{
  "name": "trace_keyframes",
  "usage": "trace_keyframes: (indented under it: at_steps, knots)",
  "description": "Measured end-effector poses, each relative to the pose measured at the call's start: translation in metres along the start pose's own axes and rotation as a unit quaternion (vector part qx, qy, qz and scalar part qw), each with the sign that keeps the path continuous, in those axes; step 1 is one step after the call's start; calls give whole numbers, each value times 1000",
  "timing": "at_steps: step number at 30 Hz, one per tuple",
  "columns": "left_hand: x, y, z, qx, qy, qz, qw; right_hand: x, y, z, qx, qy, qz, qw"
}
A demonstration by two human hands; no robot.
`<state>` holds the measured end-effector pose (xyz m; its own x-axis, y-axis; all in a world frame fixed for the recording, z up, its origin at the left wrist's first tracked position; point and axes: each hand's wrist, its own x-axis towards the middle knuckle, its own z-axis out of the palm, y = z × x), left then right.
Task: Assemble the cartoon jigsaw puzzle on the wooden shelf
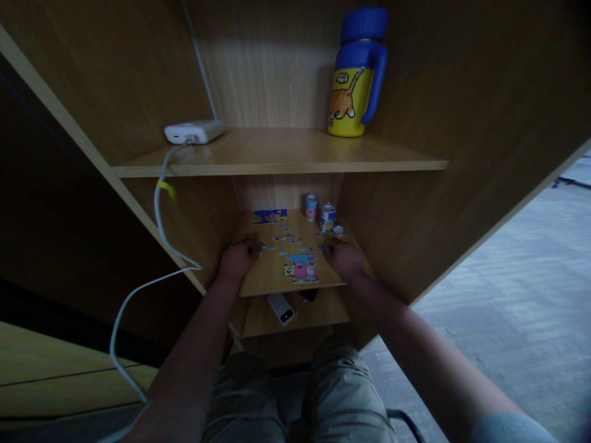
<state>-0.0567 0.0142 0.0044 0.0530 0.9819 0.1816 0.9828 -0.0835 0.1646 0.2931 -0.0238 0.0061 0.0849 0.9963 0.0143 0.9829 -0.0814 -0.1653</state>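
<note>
Partly joined puzzle (pixel 303 269), pink and yellow figures, seemingly cartoon characters

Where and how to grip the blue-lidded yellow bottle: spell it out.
By its blue handle, most likely, with the right hand coming from the right front: the blue-lidded yellow bottle stands upright on the upper shelf, and the handle loops out on that side.

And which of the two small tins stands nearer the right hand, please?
The front tin, beside the round silver disc; the other tin stands farther back, to its left.
</note>
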Motion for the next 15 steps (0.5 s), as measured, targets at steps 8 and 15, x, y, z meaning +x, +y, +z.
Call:
trace_keyframes:
  at_steps: [8, 15]
  knots:
    - [0, 1, -3, -15, -7, -4, 1000, 0, -1, -2, -7, -9, -5, 1000]
    - [-1, 2, -3, -5, -2, 1, 1000, 2, 1, 2, -8, 1, -3, 1000]
